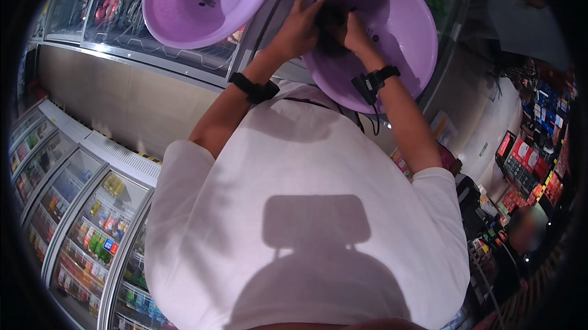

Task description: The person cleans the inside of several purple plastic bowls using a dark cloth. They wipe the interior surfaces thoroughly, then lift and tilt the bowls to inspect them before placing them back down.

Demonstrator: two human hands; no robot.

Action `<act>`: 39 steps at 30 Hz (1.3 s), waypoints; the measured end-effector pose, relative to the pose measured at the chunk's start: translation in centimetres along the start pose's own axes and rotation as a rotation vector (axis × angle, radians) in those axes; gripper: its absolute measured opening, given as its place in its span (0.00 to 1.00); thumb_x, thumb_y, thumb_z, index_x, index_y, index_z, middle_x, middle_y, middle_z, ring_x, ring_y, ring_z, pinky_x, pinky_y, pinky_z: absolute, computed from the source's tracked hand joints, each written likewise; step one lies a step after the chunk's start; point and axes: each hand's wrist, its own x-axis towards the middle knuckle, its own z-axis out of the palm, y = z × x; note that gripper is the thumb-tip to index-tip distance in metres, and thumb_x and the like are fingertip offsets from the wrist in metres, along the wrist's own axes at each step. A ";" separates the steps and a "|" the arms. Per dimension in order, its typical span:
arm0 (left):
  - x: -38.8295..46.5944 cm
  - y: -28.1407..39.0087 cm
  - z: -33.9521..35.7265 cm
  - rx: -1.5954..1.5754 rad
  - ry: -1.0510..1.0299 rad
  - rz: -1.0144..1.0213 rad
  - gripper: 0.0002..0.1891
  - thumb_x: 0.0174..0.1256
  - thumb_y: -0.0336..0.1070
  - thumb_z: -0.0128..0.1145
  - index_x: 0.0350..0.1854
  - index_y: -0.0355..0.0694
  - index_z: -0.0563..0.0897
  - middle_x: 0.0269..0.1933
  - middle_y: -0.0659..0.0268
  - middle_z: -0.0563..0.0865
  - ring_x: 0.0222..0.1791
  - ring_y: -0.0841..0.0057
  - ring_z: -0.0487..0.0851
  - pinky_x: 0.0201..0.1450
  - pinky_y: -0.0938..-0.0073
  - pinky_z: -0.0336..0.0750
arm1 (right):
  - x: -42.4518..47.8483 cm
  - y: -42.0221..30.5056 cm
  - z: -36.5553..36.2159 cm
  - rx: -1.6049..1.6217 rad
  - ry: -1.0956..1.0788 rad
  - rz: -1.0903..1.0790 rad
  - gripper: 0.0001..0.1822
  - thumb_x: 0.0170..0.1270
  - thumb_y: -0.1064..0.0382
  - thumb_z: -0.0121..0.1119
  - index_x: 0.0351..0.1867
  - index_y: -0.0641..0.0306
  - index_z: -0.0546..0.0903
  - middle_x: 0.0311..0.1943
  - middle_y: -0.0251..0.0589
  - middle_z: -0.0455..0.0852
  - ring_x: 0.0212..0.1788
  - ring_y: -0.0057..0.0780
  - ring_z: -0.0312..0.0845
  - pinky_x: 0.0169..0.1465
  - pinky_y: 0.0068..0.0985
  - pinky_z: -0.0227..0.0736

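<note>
My left hand (297,27) is at the left rim of a purple plastic basin (409,40), fingers spread against a dark, blurred object (331,29). On the object's other side, inside the basin, my right hand (359,38) has its fingers curled and thumb up against it. The object spans the gap between both hands; blur hides what it is. Small dark marks or bits show on the basin floor beside my right hand. Each wrist wears a black strap with a small box, and a cable hangs from the right one.
A second purple basin (183,22), with small dark and coloured spots on its bottom, rests on a glass-topped freezer chest (151,61) to the left. Glass-door drinks coolers (87,219) line the lower left. Store shelves (528,164) and people are at the right.
</note>
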 end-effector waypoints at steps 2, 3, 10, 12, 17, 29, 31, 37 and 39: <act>-0.1 -0.2 0.0 0.002 -0.003 -0.005 0.39 0.53 0.16 0.50 0.74 0.39 0.70 0.79 0.43 0.52 0.79 0.41 0.56 0.76 0.56 0.62 | -1.0 -0.8 -0.8 0.012 -0.215 -0.055 0.21 0.63 0.60 0.65 0.57 0.64 0.82 0.53 0.57 0.86 0.59 0.57 0.79 0.63 0.40 0.73; -0.1 -0.2 0.1 -0.003 -0.008 -0.006 0.39 0.53 0.17 0.50 0.74 0.39 0.70 0.79 0.43 0.53 0.79 0.42 0.56 0.76 0.56 0.62 | -2.1 -0.7 -1.1 -0.065 -0.269 -0.062 0.21 0.62 0.61 0.65 0.57 0.65 0.82 0.53 0.57 0.86 0.59 0.57 0.79 0.63 0.40 0.73; -0.4 0.3 0.3 -0.080 0.013 -0.046 0.37 0.53 0.15 0.49 0.72 0.37 0.71 0.79 0.43 0.54 0.79 0.42 0.56 0.76 0.55 0.61 | -7.0 -0.2 -4.1 -0.262 -0.513 -0.176 0.18 0.55 0.69 0.62 0.50 0.66 0.86 0.51 0.57 0.86 0.56 0.56 0.80 0.61 0.43 0.75; -0.3 0.3 0.3 -0.070 0.014 -0.044 0.37 0.53 0.15 0.49 0.72 0.37 0.71 0.79 0.43 0.54 0.79 0.42 0.56 0.77 0.55 0.61 | -6.6 -1.0 -3.9 -0.282 -0.464 -0.188 0.21 0.53 0.73 0.61 0.52 0.68 0.85 0.53 0.58 0.85 0.58 0.57 0.78 0.63 0.43 0.73; -0.3 -0.4 0.1 0.020 0.024 0.023 0.37 0.52 0.17 0.53 0.71 0.33 0.71 0.78 0.40 0.55 0.75 0.39 0.61 0.73 0.55 0.67 | -3.5 -0.8 -1.6 -0.282 -0.334 -0.346 0.24 0.53 0.73 0.60 0.56 0.68 0.80 0.58 0.59 0.81 0.59 0.59 0.76 0.64 0.43 0.72; -0.1 -0.4 0.3 -0.016 0.039 0.046 0.38 0.51 0.15 0.50 0.72 0.36 0.71 0.79 0.42 0.54 0.79 0.42 0.56 0.77 0.55 0.60 | -1.8 -1.1 -1.4 -0.106 -0.265 -0.318 0.24 0.48 0.75 0.60 0.52 0.67 0.82 0.52 0.57 0.85 0.57 0.58 0.79 0.60 0.44 0.75; -0.1 -0.4 0.1 -0.017 0.018 0.030 0.38 0.51 0.15 0.50 0.72 0.36 0.70 0.79 0.42 0.53 0.79 0.43 0.56 0.77 0.55 0.60 | -1.0 -1.4 -1.4 -0.070 -0.189 -0.301 0.26 0.48 0.75 0.60 0.54 0.67 0.80 0.51 0.58 0.85 0.55 0.59 0.79 0.58 0.44 0.76; -0.2 -0.1 0.1 -0.066 -0.023 -0.053 0.38 0.53 0.17 0.50 0.73 0.36 0.70 0.79 0.43 0.53 0.79 0.43 0.57 0.77 0.56 0.61 | -5.1 -1.5 -2.4 -0.276 -0.460 -0.210 0.33 0.48 0.76 0.60 0.62 0.62 0.77 0.49 0.59 0.86 0.51 0.57 0.83 0.55 0.44 0.78; -0.3 -0.1 0.1 -0.022 0.001 -0.028 0.37 0.54 0.17 0.50 0.73 0.36 0.70 0.79 0.44 0.54 0.78 0.43 0.57 0.77 0.55 0.61 | -5.7 -2.6 -3.3 -0.316 -0.563 -0.096 0.29 0.49 0.76 0.59 0.58 0.63 0.80 0.48 0.58 0.87 0.51 0.56 0.83 0.55 0.44 0.78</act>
